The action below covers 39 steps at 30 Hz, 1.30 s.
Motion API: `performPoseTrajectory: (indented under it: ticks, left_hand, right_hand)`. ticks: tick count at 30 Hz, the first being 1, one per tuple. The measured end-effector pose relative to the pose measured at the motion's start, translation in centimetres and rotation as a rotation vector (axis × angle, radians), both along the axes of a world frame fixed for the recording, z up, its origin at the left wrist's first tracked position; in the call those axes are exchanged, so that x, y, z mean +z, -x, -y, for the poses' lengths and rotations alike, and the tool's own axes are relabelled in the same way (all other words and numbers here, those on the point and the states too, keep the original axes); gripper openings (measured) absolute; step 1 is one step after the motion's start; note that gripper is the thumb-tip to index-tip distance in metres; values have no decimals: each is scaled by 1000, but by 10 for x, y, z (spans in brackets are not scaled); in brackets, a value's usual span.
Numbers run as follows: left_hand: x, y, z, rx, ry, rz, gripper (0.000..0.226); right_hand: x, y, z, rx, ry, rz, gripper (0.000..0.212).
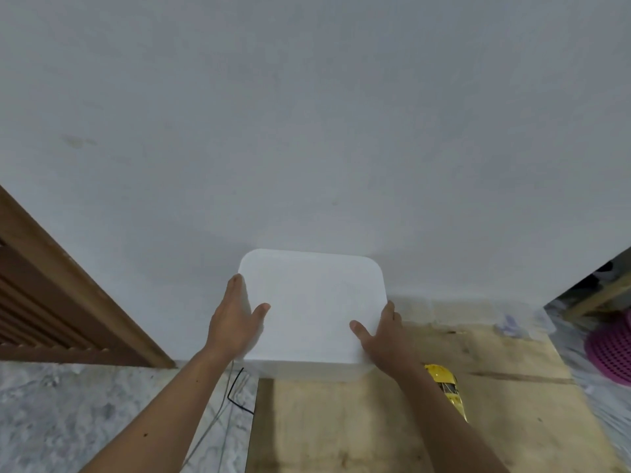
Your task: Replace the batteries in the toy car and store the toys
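Both hands grip the white lidded box (312,308) at the bench's (375,421) far edge: left hand (235,319), right hand (382,339), thumbs on the lid, fingers wrapped down the sides; yellow toy car (445,387) sits beside it.

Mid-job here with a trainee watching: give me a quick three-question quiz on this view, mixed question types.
1. True or false: both hands hold the white box by its sides.
2. The yellow toy car lies: A) on the lid, B) on the wooden board by the right forearm, C) on the stone floor.
3. Fill in: the box stands against the ____.

Key: 1 true, left hand and right hand clasp opposite sides. 2 B. 3 wall.
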<state>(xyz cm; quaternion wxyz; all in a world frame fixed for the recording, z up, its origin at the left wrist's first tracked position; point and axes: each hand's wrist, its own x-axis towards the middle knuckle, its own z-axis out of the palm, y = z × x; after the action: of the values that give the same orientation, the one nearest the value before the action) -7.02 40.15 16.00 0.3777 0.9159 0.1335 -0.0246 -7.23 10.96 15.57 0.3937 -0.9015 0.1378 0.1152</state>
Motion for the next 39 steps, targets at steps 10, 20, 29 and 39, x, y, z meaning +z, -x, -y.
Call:
performPoseTrajectory:
  ticks: [10,20,29,39]
  left_hand:
    - [-11,-2,-8,-81,-62,28,80]
    - [-15,-20,-32,-174,-1,-90,117]
    - [-27,-12,-28,-149,118,-31,117]
    - [-17,13,-18,38,285,45,60]
  right_hand:
    - [-1,6,7,-5,-48,30,99]
    - [-3,3,15,54,-105,67,110]
    - [-14,0,23,79,-120,112,107]
    - [-19,3,29,93,-75,168,92]
